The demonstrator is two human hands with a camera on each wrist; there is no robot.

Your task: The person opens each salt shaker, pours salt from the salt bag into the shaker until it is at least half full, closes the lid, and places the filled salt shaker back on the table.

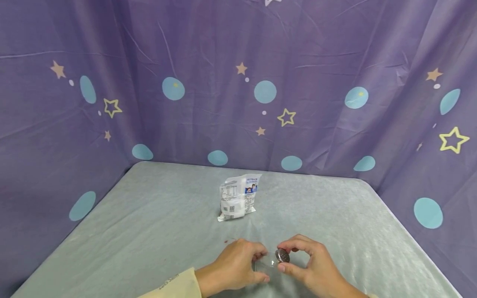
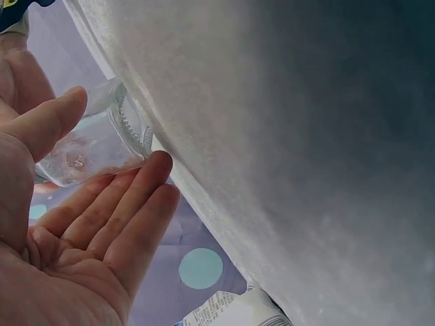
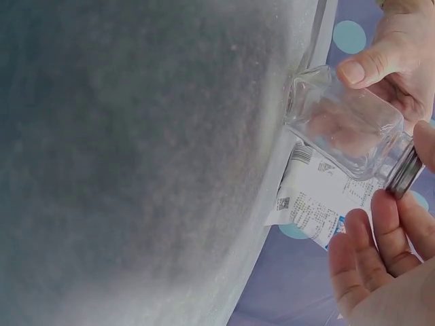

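A clear, square-sided jar (image 3: 350, 129) is held at the pale grey cloth-covered surface (image 1: 156, 215), its body gripped between the thumb and fingers of the left hand (image 1: 236, 265). Its round, dark metallic lid (image 1: 283, 255) is pinched between the thumb and fingers of the right hand (image 1: 318, 265). Beyond both hands, a white printed packet (image 1: 232, 198) is stood on the surface, before a purple patterned curtain (image 1: 208, 111).

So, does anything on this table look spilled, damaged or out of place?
Maybe: small reddish marks show on the pale cloth near the left hand. They stand out against its grey, perhaps a stain; too small to tell.
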